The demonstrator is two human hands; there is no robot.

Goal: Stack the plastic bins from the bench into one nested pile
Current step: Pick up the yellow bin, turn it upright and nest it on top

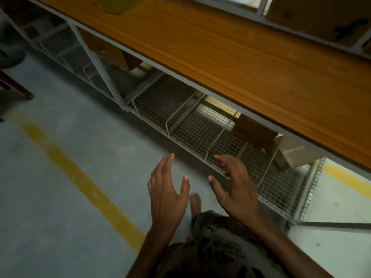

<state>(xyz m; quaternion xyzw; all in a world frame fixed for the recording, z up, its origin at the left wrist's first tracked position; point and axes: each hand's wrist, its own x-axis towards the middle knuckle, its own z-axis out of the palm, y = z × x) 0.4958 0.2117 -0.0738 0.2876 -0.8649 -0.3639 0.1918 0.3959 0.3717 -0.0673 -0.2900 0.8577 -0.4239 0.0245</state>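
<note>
Left hand [167, 194] and right hand [234, 187] hang empty, fingers spread, near the long orange wooden bench [220, 47]; yellow plastic bin [110, 4] sits far left.

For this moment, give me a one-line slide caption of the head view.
Both hands, left and right, open and empty above the floor beside the wooden bench; a yellow bin sits at its far end.
</note>
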